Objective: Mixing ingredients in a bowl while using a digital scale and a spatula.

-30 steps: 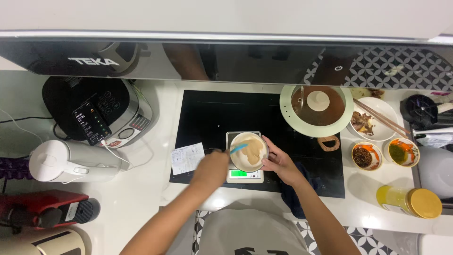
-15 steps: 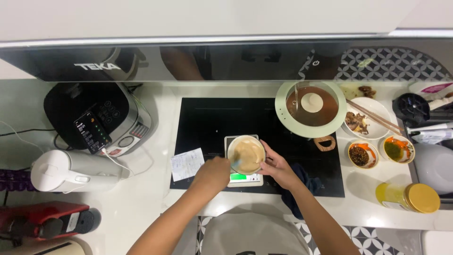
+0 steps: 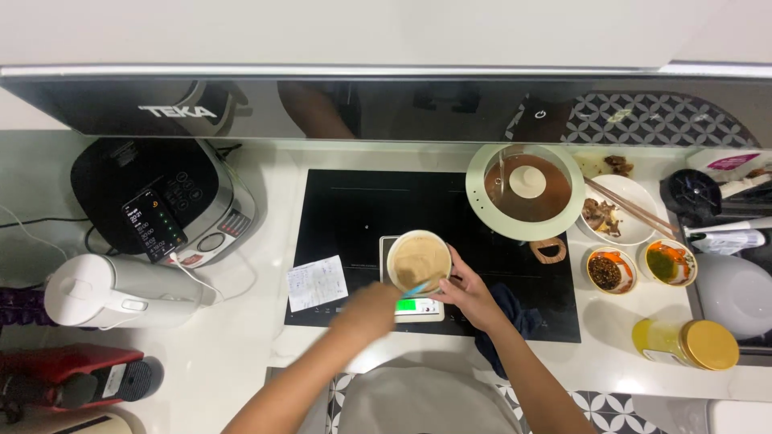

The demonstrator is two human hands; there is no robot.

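A round cup of pale brown batter (image 3: 419, 261) sat on a small kitchen scale (image 3: 415, 305), which stood on the black induction hob (image 3: 354, 217) near its front edge. The scale's green display showed below the cup. The right hand (image 3: 468, 292) was wrapped against the cup's right side, fingers curled on its wall, steadying it. The left hand (image 3: 366, 309) was just in front and to the left of the cup, blurred, closed around a thin light-blue utensil (image 3: 416, 288) whose tip reached over the cup's rim into the mix; what kind of utensil it was could not be told.

A slip of white paper (image 3: 316, 283) lay on the hob's left front corner. At the hob's back right stood a pale green pan (image 3: 527, 193) holding dark liquid and a pale round lump, its wooden handle pointing toward the front. A dark blue cloth (image 3: 515, 317) lay under the right forearm.

On the white surface (image 3: 265, 337) to the right were a white bowl with chopsticks (image 3: 619, 210) across it, two small sauce dishes (image 3: 635, 268) side by side, and a yellow jar (image 3: 687, 344) lying on its side. To the left stood a black multicooker (image 3: 161, 197) with a phone (image 3: 153, 225) resting on it, a white kettle (image 3: 112, 291) lying in front, and a red appliance (image 3: 72, 382) at the edge.
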